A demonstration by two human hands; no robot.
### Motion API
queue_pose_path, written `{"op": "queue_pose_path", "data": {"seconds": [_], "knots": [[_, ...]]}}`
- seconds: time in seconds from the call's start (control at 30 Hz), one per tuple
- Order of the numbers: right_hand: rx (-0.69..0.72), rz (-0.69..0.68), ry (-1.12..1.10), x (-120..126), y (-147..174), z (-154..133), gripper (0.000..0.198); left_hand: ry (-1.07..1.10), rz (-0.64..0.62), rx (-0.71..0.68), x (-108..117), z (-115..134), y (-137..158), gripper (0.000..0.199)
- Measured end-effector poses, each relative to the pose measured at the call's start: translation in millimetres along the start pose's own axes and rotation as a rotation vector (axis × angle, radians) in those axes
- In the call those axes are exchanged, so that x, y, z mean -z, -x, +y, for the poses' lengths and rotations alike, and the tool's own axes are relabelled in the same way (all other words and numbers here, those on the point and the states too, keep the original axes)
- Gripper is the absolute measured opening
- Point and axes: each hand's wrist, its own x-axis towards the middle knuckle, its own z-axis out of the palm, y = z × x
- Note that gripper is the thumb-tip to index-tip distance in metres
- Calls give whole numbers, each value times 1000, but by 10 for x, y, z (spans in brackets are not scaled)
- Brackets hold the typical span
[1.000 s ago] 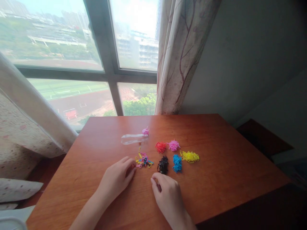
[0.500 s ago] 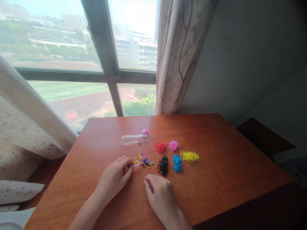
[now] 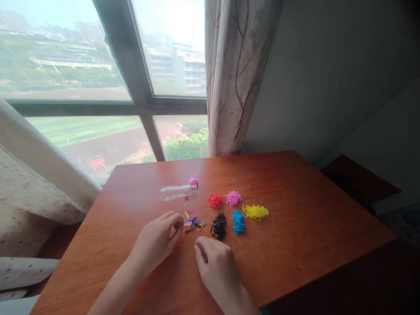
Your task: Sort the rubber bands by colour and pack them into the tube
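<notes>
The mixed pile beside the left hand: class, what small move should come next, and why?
Perhaps the left hand should draw one piece from the mixed pile: it sits at that pile's left edge, several colours lie together there, and the black pile and blue pile each show one colour.

Daylight enters through the window (image 3: 144, 103), upper left; sky (image 3: 170, 17) washed near-white. Pale glare on far left of wooden tabletop (image 3: 134, 190). Wall (image 3: 315, 78) at right dim. Fine detail soft.
</notes>
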Motion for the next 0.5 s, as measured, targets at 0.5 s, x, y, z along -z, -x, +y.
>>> {"op": "queue_pose_path", "data": {"seconds": [0.5], "knots": [[89,-89,202,-61,-275,-147,17,40,-56,-32,5,-42,173,16]]}}
